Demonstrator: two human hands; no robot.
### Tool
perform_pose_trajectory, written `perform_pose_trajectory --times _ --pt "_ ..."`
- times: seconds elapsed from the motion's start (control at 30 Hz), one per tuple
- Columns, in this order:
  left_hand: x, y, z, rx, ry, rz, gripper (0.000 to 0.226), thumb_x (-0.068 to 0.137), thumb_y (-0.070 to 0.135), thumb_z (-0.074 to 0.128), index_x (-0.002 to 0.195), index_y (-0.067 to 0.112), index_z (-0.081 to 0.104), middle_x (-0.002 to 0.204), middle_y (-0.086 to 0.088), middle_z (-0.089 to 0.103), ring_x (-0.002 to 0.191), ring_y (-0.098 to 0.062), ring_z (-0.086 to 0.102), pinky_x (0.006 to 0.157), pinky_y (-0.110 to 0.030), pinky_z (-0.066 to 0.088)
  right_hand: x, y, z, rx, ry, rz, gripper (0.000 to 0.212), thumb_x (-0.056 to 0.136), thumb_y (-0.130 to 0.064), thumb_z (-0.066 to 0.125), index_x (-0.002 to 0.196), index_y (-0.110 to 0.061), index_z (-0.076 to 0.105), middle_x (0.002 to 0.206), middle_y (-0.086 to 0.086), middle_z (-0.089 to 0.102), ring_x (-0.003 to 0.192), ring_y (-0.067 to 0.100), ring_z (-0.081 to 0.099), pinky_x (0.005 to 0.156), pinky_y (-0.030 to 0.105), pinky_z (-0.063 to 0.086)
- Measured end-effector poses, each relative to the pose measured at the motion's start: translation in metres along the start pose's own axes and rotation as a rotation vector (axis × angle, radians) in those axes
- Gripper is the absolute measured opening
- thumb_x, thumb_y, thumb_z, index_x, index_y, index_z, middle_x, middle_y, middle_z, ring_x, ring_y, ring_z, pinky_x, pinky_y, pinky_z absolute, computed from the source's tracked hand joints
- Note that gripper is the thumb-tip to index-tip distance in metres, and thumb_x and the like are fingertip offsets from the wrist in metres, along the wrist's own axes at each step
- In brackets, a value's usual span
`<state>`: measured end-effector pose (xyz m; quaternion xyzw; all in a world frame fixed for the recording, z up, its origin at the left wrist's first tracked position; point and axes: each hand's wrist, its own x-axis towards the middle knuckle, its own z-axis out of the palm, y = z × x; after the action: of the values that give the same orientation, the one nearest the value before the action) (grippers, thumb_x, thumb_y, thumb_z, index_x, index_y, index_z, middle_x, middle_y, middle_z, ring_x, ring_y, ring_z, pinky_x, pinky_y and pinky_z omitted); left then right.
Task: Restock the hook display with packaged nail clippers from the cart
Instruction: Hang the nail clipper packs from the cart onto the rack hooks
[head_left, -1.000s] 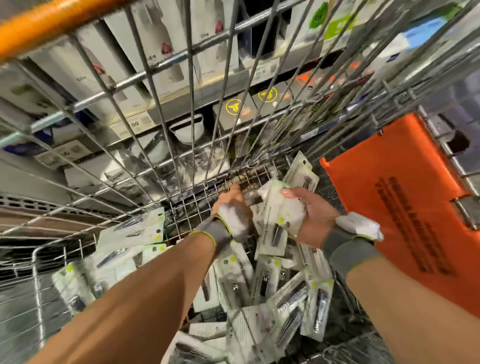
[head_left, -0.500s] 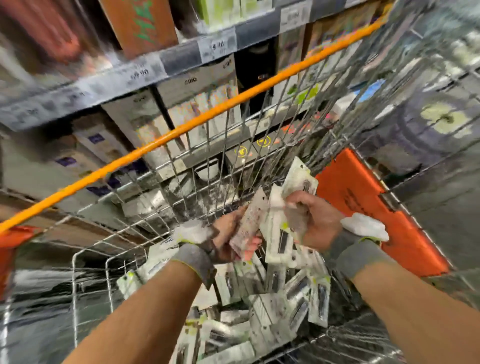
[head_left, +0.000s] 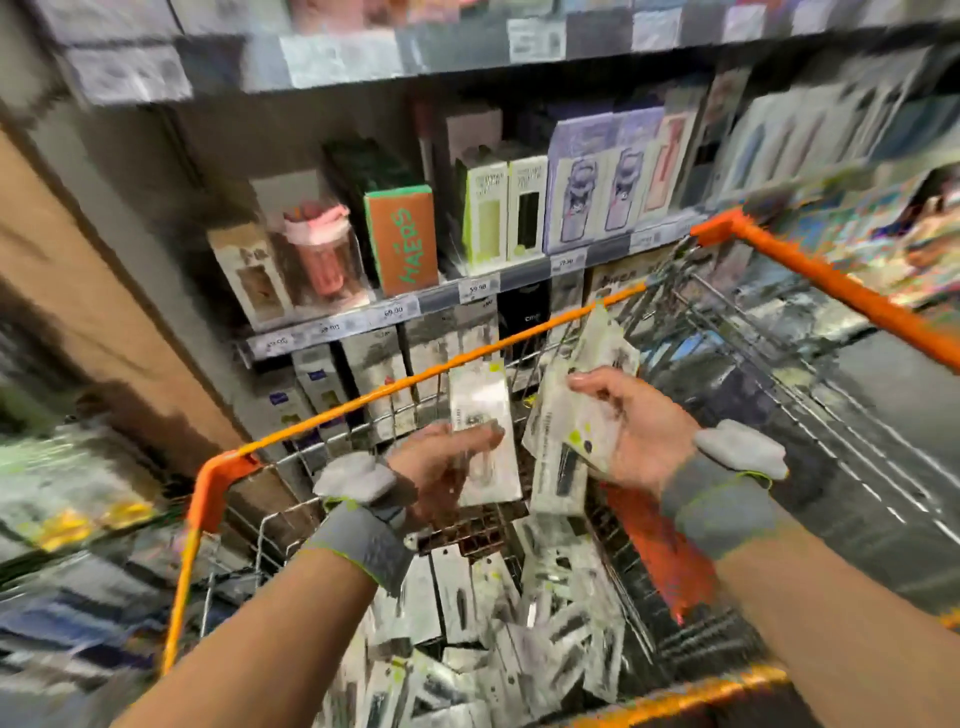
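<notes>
Nail-clipper packets (head_left: 483, 441), flat glossy white cards, fill both hands above wire cart (head_left: 727, 332).

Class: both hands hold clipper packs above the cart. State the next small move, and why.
Probably pass the single pack in the left hand onto the stack in the right hand, then turn to find the hooks: no hook display is visible.
</notes>
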<state>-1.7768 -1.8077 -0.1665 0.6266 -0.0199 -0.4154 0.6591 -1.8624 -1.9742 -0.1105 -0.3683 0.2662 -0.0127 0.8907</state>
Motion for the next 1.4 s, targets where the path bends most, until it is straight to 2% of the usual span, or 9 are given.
perform_pose_trajectory --times 0.13,0.23,0.3,0.43,0.83,0.93,1.0,1.1,1.4 --pt "-0.064 0.048 -0.003 -0.08 0.071 0.137 0.009 0.084 0.019 0.064 0.08 0.012 0.06 0.053 0.008 0.063 0.04 -0.003 0.055 0.038 -0.013 0.039 -0.047 -0.024 0.055 -0.002 -0.177 -0.035 0.01 0.057 -0.002 0.07 0.06 -0.007 0.062 0.058 0.006 0.065 0.052 0.02 0.066 0.06 0.033 0.057" --pt "-0.127 0.084 -0.016 -0.048 0.075 0.209 0.019 0.078 0.026 0.069 0.083 0.008 0.062 0.067 -0.004 0.063 0.057 -0.015 0.06 0.056 -0.024 0.049 -0.084 -0.037 0.103 -0.031 -0.322 -0.04 0.035 0.026 0.001 0.086 0.055 -0.006 0.067 0.061 0.008 0.068 0.056 0.021 0.068 0.064 0.036 0.058" --pt "-0.148 0.098 -0.024 -0.044 0.088 0.225 0.034 0.077 0.024 0.069 0.103 0.002 0.064 0.092 -0.014 0.063 0.082 -0.027 0.06 0.078 -0.039 0.05 -0.096 -0.044 0.12 -0.058 -0.356 -0.054 0.017 0.04 -0.001 0.077 0.053 -0.006 0.068 0.061 0.008 0.068 0.056 0.02 0.068 0.063 0.035 0.058" --pt "-0.205 0.128 -0.048 -0.071 0.117 0.36 0.021 0.085 0.009 0.062 0.106 0.005 0.062 0.1 -0.013 0.067 0.076 -0.025 0.064 0.08 -0.043 0.053 -0.126 -0.045 0.173 -0.107 -0.431 -0.133 0.01 0.057 -0.004 0.059 0.051 -0.006 0.067 0.06 0.004 0.067 0.058 0.016 0.067 0.064 0.035 0.058" --pt "-0.368 0.169 -0.145 -0.091 0.27 0.575 0.018 0.084 0.003 0.062 0.083 0.017 0.05 0.077 -0.002 0.066 0.048 -0.012 0.058 0.044 -0.018 0.042 -0.194 0.033 0.324 -0.139 -0.578 -0.118 0.031 0.076 -0.002 0.054 0.047 -0.007 0.067 0.055 0.003 0.066 0.052 0.014 0.067 0.057 0.029 0.058" --pt "-0.409 0.174 -0.194 -0.116 0.339 0.579 0.022 0.083 0.004 0.061 0.077 0.021 0.048 0.073 0.0 0.063 0.054 -0.015 0.052 0.053 -0.023 0.038 -0.208 0.072 0.376 -0.136 -0.643 -0.089 0.012 0.05 -0.003 0.078 0.058 -0.006 0.069 0.068 0.006 0.069 0.065 0.018 0.069 0.067 0.033 0.059" --pt "-0.426 0.176 -0.221 -0.135 0.377 0.572 0.022 0.082 0.006 0.061 0.076 0.022 0.048 0.075 -0.001 0.06 0.054 -0.016 0.047 0.053 -0.023 0.033 -0.212 0.09 0.4 -0.137 -0.663 -0.066 0.044 0.028 -0.002 0.087 0.069 -0.004 0.069 0.078 0.009 0.069 0.073 0.022 0.069 0.072 0.038 0.059" --pt "-0.444 0.178 -0.243 -0.122 0.437 0.596 0.025 0.084 0.004 0.062 0.071 0.019 0.047 0.068 -0.001 0.06 0.048 -0.012 0.051 0.049 -0.02 0.035 -0.217 0.107 0.424 -0.129 -0.655 -0.083 0.027 0.038 -0.001 0.078 0.062 -0.006 0.067 0.068 0.007 0.069 0.061 0.02 0.069 0.059 0.035 0.059" --pt "-0.499 0.186 -0.324 -0.017 0.594 0.717 0.031 0.087 0.005 0.062 0.065 0.015 0.042 0.047 0.005 0.058 0.033 -0.004 0.045 0.037 -0.012 0.033 -0.228 0.152 0.497 -0.228 -0.709 -0.04 0.006 0.06 -0.006 0.062 0.058 -0.007 0.068 0.066 0.004 0.066 0.061 0.017 0.065 0.063 0.029 0.057"
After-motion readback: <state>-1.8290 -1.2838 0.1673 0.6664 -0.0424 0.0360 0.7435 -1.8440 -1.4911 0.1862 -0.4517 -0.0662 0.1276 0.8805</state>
